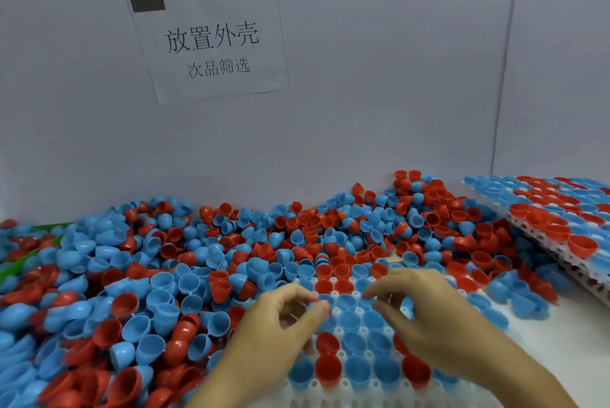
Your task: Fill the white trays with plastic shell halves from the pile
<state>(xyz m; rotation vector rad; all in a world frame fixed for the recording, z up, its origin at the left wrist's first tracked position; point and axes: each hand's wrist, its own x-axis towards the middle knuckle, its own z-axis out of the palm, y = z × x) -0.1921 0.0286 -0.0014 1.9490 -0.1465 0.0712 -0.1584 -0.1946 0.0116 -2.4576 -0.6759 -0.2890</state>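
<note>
A big pile of blue and red plastic shell halves covers the table from the left to the back wall. In front of me lies a white tray with blue and red shells seated open side up in most sockets. My left hand hovers over the tray's left edge and pinches what looks like a red shell half at its fingertips, blurred. Over the tray's right part my right hand has its fingers curled downward. Blur hides whether it holds a shell.
A stack of filled white trays leans at the right, tilted, with red and blue shells in them. A grey partition wall with a paper sign closes the back. A green bin edge shows at the far left.
</note>
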